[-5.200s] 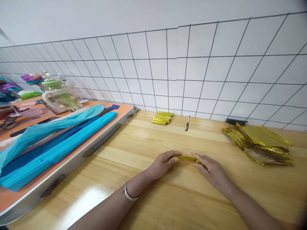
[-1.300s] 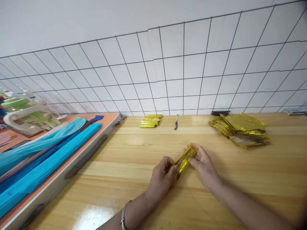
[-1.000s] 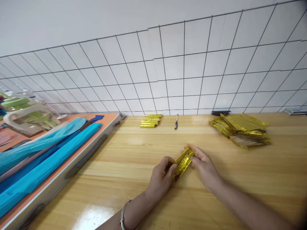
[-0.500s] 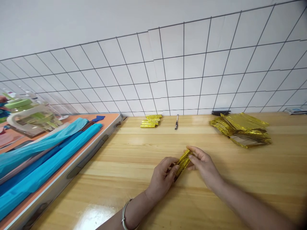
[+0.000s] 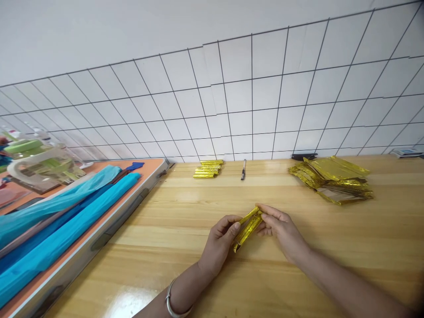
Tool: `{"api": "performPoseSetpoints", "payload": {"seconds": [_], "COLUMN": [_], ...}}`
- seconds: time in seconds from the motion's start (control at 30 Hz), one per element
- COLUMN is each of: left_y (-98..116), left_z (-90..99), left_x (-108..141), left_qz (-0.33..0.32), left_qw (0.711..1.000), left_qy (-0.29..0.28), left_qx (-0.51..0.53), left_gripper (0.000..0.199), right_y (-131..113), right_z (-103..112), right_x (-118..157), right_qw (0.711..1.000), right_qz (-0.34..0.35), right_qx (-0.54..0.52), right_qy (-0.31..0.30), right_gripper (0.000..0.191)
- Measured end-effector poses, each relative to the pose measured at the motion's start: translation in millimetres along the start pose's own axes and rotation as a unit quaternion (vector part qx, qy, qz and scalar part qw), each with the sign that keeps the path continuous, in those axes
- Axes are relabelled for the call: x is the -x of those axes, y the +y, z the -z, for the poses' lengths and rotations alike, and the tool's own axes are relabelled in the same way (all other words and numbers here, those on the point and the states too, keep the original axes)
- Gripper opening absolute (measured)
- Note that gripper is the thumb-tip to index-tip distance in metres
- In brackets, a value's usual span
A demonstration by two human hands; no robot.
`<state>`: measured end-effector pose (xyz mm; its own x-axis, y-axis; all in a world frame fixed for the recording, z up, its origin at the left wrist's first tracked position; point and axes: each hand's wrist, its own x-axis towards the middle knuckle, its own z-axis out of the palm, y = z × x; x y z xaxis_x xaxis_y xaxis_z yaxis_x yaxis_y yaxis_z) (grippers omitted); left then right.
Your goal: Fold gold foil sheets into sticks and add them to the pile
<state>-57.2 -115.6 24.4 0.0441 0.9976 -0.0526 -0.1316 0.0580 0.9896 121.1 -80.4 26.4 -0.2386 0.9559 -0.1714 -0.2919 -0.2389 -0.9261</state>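
Note:
A folded strip of shiny gold foil paper [image 5: 249,229] is held between my two hands over the wooden table. My left hand [image 5: 220,240] pinches its lower left end between thumb and fingers, and a silver bangle circles that wrist. At the upper right end, my right hand [image 5: 280,227] grips the strip, some of its fingers hidden behind it. Several slim gold foil rolls [image 5: 208,169] lie side by side near the wall. A loose stack of gold foil sheets [image 5: 334,179] sits at the back right.
Between rolls and stack lies a pen [image 5: 243,170]. A black object [image 5: 304,156] rests behind the stack. On the left, an orange-topped surface [image 5: 155,165] bears blue wrapped lengths [image 5: 82,221] and a clear jug [image 5: 43,165]. A white gridded wall [image 5: 238,97] borders the wooden table [image 5: 159,269].
The foil strip's lower end now shows more, with my left hand shifted slightly left along it and its folds more apart. My right hand stays nearly in place.

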Motion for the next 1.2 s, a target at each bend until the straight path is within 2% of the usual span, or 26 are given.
{"api": "performPoseSetpoints", "payload": {"seconds": [0.2,0.4,0.57,0.83,1.03,1.2], "left_y": [-2.1,1.6,3.7,-4.7,-3.7,0.0], "left_z": [0.5,3.2,4.8,9.2,10.0,8.8], "left_x": [-2.3,-2.6,-2.5,-4.6,-6.4,-7.5], "left_qz": [0.012,-0.009,-0.027,0.019,-0.005,-0.007], "left_qw": [0.999,0.999,0.998,0.997,0.996,0.997], "left_qy": [0.003,-0.041,-0.045,-0.042,-0.072,-0.072], "left_qx": [0.043,0.013,-0.016,0.055,0.046,0.015], "left_gripper": [0.029,0.025,0.024,0.019,0.016,0.018], "right_y": [-3.4,-3.9,-4.9,-6.1,-5.1,-4.7], "right_z": [-0.9,-1.5,-2.4,-3.0,-2.2,-1.4], "right_x": [1.9,2.4,1.9,3.5,1.1,1.9], "right_qw": [0.999,0.999,0.998,0.999,0.998,0.998], "right_qz": [-0.003,0.002,-0.003,-0.011,-0.016,-0.021], "right_qx": [-0.036,-0.042,-0.055,-0.051,-0.052,-0.056], "right_qy": [-0.015,-0.005,-0.008,-0.004,-0.002,0.001], "right_gripper": [0.041,0.040,0.039,0.040,0.042,0.041]}}
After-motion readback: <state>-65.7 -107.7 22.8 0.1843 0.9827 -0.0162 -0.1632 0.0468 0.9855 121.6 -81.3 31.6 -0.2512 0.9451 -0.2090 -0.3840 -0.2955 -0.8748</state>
